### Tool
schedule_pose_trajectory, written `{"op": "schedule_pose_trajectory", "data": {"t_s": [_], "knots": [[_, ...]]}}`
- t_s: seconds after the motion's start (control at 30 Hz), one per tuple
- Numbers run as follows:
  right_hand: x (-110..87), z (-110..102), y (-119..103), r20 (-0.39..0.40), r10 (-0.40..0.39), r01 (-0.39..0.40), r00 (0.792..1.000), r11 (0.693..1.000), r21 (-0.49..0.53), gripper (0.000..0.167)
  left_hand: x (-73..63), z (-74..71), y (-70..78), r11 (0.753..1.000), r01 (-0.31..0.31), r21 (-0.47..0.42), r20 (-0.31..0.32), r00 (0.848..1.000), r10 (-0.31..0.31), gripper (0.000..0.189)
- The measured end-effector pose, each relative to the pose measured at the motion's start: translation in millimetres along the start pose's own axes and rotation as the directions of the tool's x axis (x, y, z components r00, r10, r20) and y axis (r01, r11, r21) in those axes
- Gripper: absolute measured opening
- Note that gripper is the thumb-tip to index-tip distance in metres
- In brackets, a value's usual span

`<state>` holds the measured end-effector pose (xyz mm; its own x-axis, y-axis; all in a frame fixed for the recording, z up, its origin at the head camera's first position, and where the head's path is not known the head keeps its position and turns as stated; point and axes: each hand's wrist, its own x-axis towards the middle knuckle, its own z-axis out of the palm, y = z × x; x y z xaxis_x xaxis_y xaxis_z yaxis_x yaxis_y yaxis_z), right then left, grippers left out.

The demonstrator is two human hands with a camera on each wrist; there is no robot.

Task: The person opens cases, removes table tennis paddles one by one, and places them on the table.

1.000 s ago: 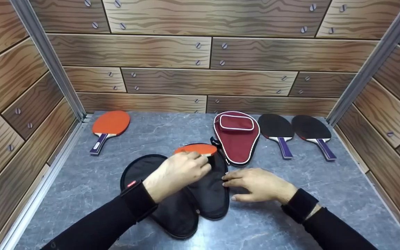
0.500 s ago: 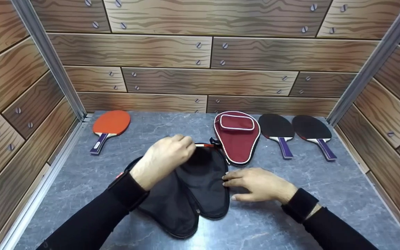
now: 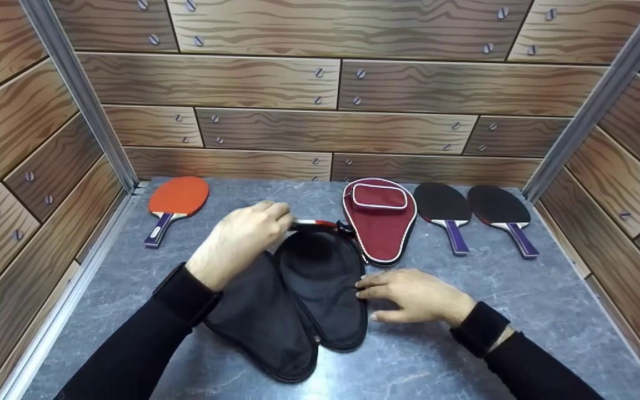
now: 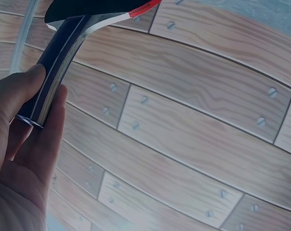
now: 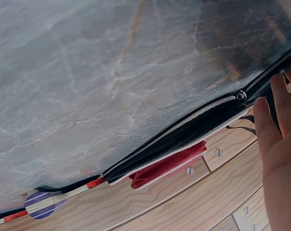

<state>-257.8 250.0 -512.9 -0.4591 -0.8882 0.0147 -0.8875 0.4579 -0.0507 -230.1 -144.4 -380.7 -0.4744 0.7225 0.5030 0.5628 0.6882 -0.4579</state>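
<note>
My left hand (image 3: 242, 241) grips a table tennis paddle (image 3: 317, 223) by its handle, above the far end of an open black paddle case (image 3: 325, 283). The paddle is seen nearly edge-on in the head view. In the left wrist view its dark handle (image 4: 61, 62) sits between thumb and fingers, with a black face and red edge showing. My right hand (image 3: 414, 297) has its fingers extended, fingertips touching the case's right edge. In the right wrist view this hand (image 5: 283, 144) appears at the right, beside the case's zipped rim.
A closed maroon paddle case (image 3: 381, 228) with white piping lies just behind the black one. Two black paddles (image 3: 442, 203) lie to its right, and an orange paddle (image 3: 178, 197) lies at the far left. Wood-patterned walls (image 3: 264, 83) enclose the grey table (image 3: 131, 294).
My left hand has moved left and away from me with the paddle. The paddle has tilted from its orange face showing to nearly edge-on. My right hand stays in place.
</note>
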Motion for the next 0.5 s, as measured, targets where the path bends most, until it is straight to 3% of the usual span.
{"op": "schedule_pose_trajectory", "data": {"t_s": [0.2, 0.5], "knots": [[-1.1, 0.3, -0.4, -0.005, -0.003, 0.003, 1.000, 1.000, 0.001, 0.049, -4.0, -0.8, -15.3, 0.999, 0.048, -0.016, 0.021, 0.999, -0.047, 0.020], [-1.1, 0.7, -0.1, -0.013, -0.007, 0.007, 1.000, 1.000, -0.006, 0.050, -10.9, 11.7, -39.1, 0.988, 0.127, -0.085, 0.056, 0.991, -0.123, 0.018]]}}
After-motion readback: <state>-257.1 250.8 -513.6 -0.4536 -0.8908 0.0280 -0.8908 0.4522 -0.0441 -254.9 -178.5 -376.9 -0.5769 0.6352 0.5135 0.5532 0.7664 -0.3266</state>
